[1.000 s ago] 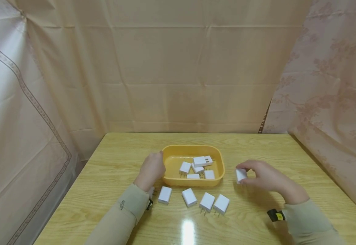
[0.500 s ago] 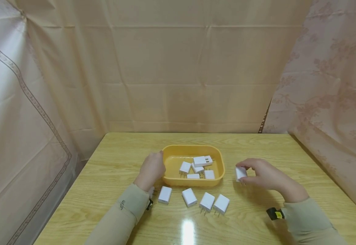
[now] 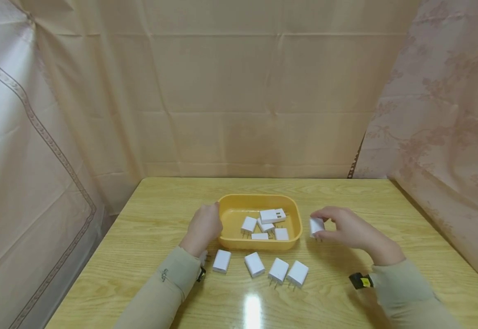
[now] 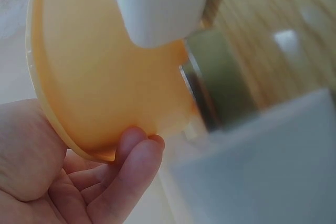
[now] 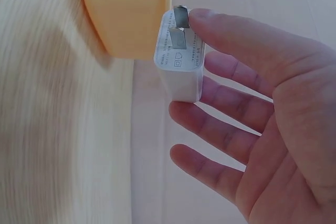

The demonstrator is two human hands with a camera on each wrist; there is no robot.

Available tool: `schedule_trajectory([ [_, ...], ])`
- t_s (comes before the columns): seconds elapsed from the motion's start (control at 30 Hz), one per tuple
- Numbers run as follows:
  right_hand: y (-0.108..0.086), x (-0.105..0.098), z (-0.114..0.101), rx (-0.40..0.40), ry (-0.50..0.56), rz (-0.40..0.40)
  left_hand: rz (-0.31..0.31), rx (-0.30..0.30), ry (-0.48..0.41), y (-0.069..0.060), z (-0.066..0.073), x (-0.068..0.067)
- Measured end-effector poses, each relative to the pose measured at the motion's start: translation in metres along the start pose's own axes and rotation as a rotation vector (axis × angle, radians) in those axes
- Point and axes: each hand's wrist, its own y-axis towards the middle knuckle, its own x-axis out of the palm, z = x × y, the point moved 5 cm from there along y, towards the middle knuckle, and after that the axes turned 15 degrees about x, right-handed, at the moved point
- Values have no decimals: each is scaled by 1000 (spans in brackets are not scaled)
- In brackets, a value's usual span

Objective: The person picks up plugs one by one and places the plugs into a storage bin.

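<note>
My left hand (image 3: 205,225) grips the left end of a yellow plastic bin (image 3: 227,243); in the left wrist view the fingers (image 4: 137,169) curl over its rim. Just right of the bin, my right hand (image 3: 347,228) pinches a white charger plug (image 3: 316,226) between thumb and fingers. The right wrist view shows this charger plug (image 5: 181,74) with two flat metal prongs and small print on its end face. Several white charger plugs (image 3: 249,225) lie jumbled inside the bin, mostly towards its right half.
In front of the bin, several more charger plugs lie on the wooden table (image 3: 152,201), including one charger plug (image 3: 221,261) near my left wrist. Another is partly hidden behind that wrist. Pale cloth (image 3: 255,91) hangs behind the table and along both sides.
My right hand has moved a little to the left with the charger plug, closer to the bin. The left hand, the bin and the other charger plugs have stayed where they were.
</note>
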Motion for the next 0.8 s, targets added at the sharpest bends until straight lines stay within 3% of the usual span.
schedule_trajectory([
  [0.6, 19, -1, -22, -4, 25, -5, 16, 4, -12, 0, 0, -1],
  [0.8, 23, -2, -29, -44, 27, 22, 7, 1, -9, 0, 1, -1],
])
